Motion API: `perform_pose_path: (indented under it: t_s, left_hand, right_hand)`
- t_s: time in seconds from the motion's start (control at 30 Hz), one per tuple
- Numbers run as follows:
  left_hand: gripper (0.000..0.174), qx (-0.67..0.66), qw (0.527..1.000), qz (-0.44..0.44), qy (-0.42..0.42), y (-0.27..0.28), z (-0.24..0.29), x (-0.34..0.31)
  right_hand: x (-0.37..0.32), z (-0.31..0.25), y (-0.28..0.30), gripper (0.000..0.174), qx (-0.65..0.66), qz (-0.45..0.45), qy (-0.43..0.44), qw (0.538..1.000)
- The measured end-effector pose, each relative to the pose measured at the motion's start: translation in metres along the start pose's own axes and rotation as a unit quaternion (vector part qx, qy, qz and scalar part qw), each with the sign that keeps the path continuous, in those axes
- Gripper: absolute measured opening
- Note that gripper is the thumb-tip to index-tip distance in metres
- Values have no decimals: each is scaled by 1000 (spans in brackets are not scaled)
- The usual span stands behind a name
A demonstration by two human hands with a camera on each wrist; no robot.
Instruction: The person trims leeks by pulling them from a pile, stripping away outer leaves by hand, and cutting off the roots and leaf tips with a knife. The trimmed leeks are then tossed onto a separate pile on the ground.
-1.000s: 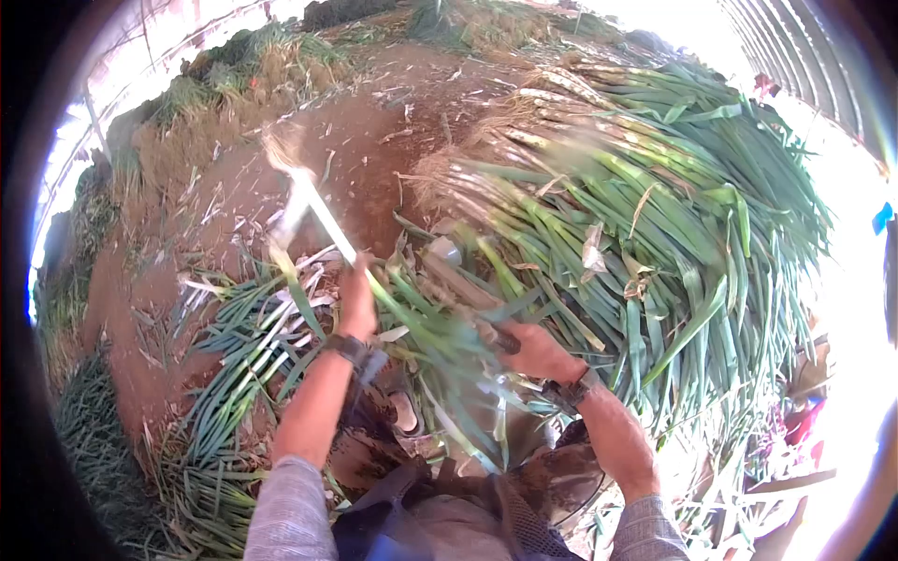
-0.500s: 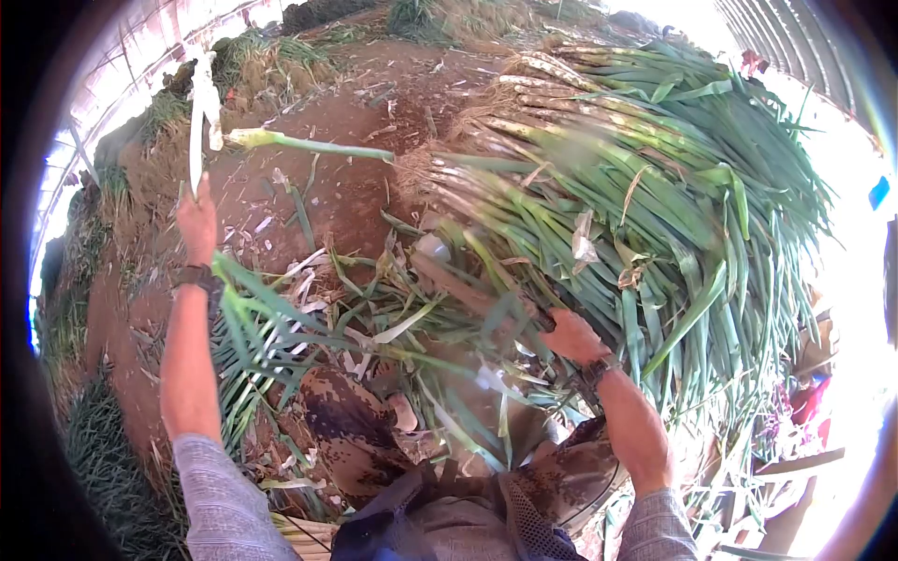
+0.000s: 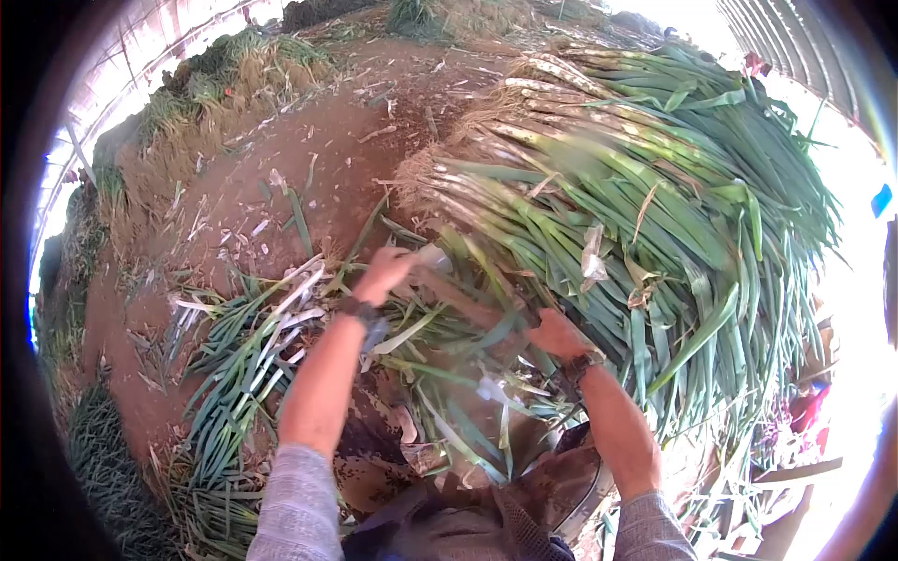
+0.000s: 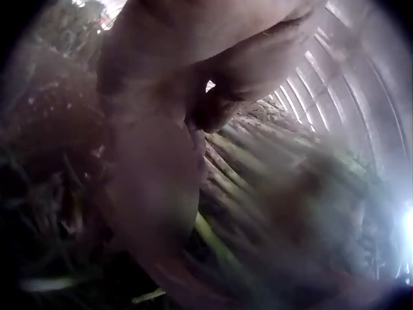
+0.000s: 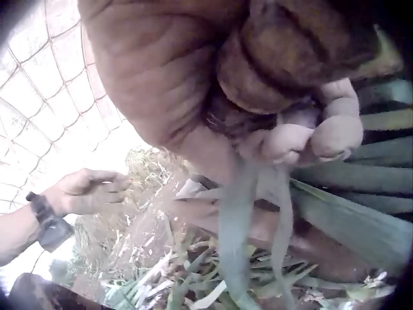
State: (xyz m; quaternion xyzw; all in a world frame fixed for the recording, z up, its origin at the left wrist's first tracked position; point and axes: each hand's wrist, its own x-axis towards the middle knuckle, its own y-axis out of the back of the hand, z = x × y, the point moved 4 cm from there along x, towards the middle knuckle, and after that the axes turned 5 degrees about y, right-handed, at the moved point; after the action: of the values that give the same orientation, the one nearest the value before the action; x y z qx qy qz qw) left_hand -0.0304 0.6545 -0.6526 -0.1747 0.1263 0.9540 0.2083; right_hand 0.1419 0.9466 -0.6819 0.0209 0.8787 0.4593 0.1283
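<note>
My left hand (image 3: 385,271) hovers near the whitish end of a brown bar (image 3: 458,297) that lies aslant in front of me. In the right wrist view the left hand (image 5: 90,190) has loosely bent fingers and nothing in them. My right hand (image 3: 558,334) grips a thick brown, ridged cylindrical handle (image 5: 284,58), fingers curled around it; what the handle belongs to is hidden. Green leaves (image 5: 235,239) hang just below that hand. Close on the right lies a big heap of green onions (image 3: 608,187), roots towards the middle. The left wrist view is dark and blurred.
Cleaned green onions (image 3: 248,360) with white stalks lie to the left of my legs. Leaf scraps (image 3: 407,337) litter the ground before me. Bare brown soil (image 3: 346,140) stretches ahead. More onion piles (image 3: 215,93) line the far left, under a ribbed tunnel wall (image 3: 795,56).
My left hand held a green onion, swung it out to the far left, and is now back near the middle without it. The right hand keeps its grip, shifting only slightly.
</note>
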Motion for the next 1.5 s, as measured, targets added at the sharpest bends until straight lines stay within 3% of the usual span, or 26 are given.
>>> perform_pose_path:
  t_s: [0.03, 0.1, 0.17, 0.23, 0.3, 0.37, 0.4, 0.5, 0.53, 0.6, 0.73, 0.8, 0.9, 0.97, 1.03, 1.1, 1.17, 1.23, 1.33, 1.4, 1.43, 1.5]
  left_hand:
    - [30, -2, 1000, -11, -11, -22, 5, 4]
    - [31, -67, 997, -31, -30, -57, -21, 41]
    - [32, -133, 989, -56, -45, -81, -38, 71]
    - [28, 16, 999, 11, -50, -93, -50, 94]
    - [29, 21, 998, 6, -53, -104, -54, 120]
    - [36, -221, 975, -6, 27, -115, -36, 105]
    - [30, -182, 982, 50, -23, -118, -47, 121]
    - [27, -239, 966, 95, 12, -128, -48, 121]
    - [27, -241, 966, 94, 12, -128, -45, 118]
    - [34, -248, 963, 20, 103, -137, -42, 113]
    - [29, -260, 960, 30, 103, -144, -40, 106]
    - [27, -221, 971, -46, 80, -149, -35, 88]
    - [24, -290, 955, -37, 57, -153, -49, 78]
    - [24, -293, 952, -22, 81, -149, -51, 59]
    - [24, -303, 953, 5, 22, -142, -68, 54]
    - [25, -301, 953, -16, 34, -138, -75, 32]
    - [26, -268, 961, -65, 37, -150, -94, 27]
    - [26, -268, 961, -49, 57, -172, -122, 5]
    - [27, -235, 971, -43, 21, -197, -135, -39]
    - [27, -386, 919, -67, 47, -208, -141, -60]
    - [27, -394, 916, -66, 50, -207, -143, -60]
    - [29, -260, 963, -16, 68, -191, -151, -52]
  right_hand:
    - [-1, -1, 2, 49, -1, 0, -2, 1000]
    - [-5, -6, 4, 52, -3, -42, 95, 995]
    - [-10, 1, 8, 53, 30, -19, 76, 997]
    - [-15, 16, 9, 53, 60, 2, 54, 997]
    - [-16, 28, 4, 50, 94, 1, 88, 992]
    - [-26, 23, 12, 50, 52, -16, 53, 997]
    - [-31, 21, 17, 50, 12, -34, 24, 999]
    - [-39, 23, 28, 49, 30, -13, 66, 997]
    - [-43, 21, 30, 49, 28, -13, 65, 997]
    - [-52, 21, 36, 48, 44, 5, 31, 999]
    - [-57, 35, 32, 49, 27, 26, 30, 999]
    - [-60, 26, 41, 50, 13, 54, 40, 998]
    - [-66, 20, 48, 50, -7, 58, 35, 998]
    - [-65, 29, 38, 49, -23, 41, 35, 998]
    - [-67, 24, 34, 49, -41, 20, 41, 998]
    - [-76, 10, 40, 51, -27, 39, 56, 997]
    - [-74, 11, 36, 54, -27, 21, 46, 998]
    - [-67, 18, 18, 52, -27, -10, 131, 991]
    - [-68, 3, 11, 44, -72, -29, 120, 990]
    - [-72, 1, 12, 44, -83, -59, 112, 988]
    - [-74, 1, 13, 43, -93, -85, 105, 987]
    - [-84, 1, 18, 41, -78, -67, 127, 986]
